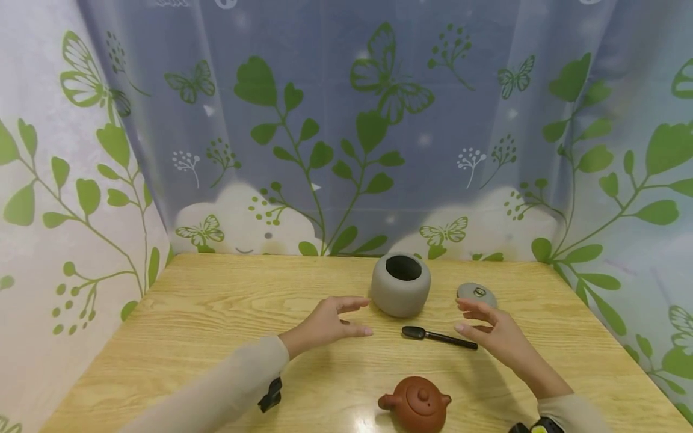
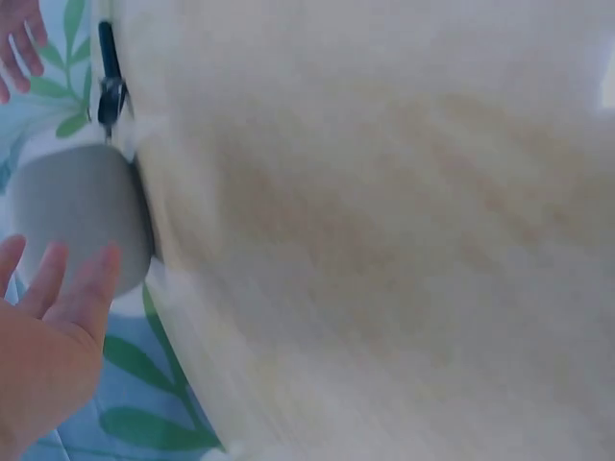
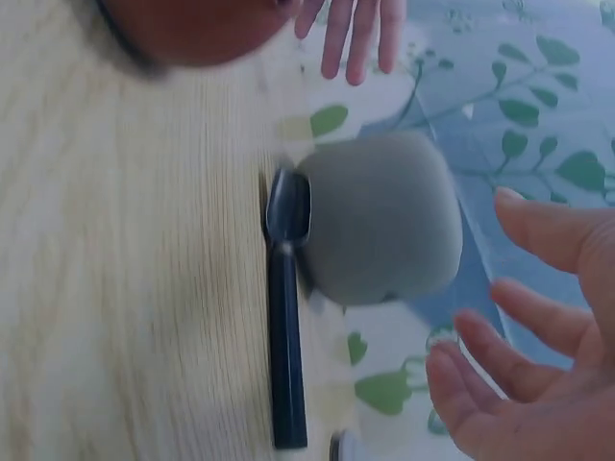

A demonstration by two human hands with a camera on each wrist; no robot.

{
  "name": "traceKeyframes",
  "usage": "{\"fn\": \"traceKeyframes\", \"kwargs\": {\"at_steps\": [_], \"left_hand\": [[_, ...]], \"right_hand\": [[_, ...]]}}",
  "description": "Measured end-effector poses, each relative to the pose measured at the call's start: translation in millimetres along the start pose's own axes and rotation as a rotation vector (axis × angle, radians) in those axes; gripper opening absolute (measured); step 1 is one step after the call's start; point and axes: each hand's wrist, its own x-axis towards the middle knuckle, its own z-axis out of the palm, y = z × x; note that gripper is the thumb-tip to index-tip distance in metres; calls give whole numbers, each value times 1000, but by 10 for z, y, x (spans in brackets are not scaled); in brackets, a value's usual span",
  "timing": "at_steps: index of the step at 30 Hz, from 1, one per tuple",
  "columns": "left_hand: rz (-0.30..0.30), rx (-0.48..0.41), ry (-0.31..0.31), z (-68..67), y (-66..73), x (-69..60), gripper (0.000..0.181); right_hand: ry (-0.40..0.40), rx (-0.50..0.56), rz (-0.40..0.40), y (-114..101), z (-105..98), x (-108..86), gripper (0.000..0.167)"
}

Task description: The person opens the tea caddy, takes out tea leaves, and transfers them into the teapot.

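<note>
A round grey jar stands uncovered toward the back of the table, its dark inside showing. Just left of it my left hand hovers with fingers and thumb apart, holding nothing. My right hand is above the table on the right, also bare, between the grey lid and a black tea scoop. The lid has a small ring on top and is partly hidden by that hand's fingers. In the right wrist view the scoop lies beside the jar. A reddish-brown clay teapot sits nearest me.
The wooden table carries these things. A printed curtain with leaves and butterflies rises behind its far edge, and similar cloth hangs on both sides. A bright reflection shows left of the teapot.
</note>
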Motion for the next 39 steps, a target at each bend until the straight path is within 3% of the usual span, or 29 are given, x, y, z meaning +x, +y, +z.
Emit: {"fn": "traceKeyframes", "kwargs": {"at_steps": [8, 16, 27, 34, 39], "left_hand": [[20, 101, 68, -66, -2, 253, 79], [-15, 159, 102, -54, 37, 480, 91], [-11, 60, 144, 93, 23, 744, 102], [-39, -64, 100, 213, 14, 814, 109], [-47, -66, 130, 274, -34, 852, 110]], "right_hand": [[125, -57, 92, 186, -139, 120, 70], [149, -47, 199, 391, -231, 271, 90], [148, -39, 301, 683, -259, 516, 96], [138, -40, 333, 811, -211, 636, 92], [160, -58, 349, 850, -181, 698, 89]]}}
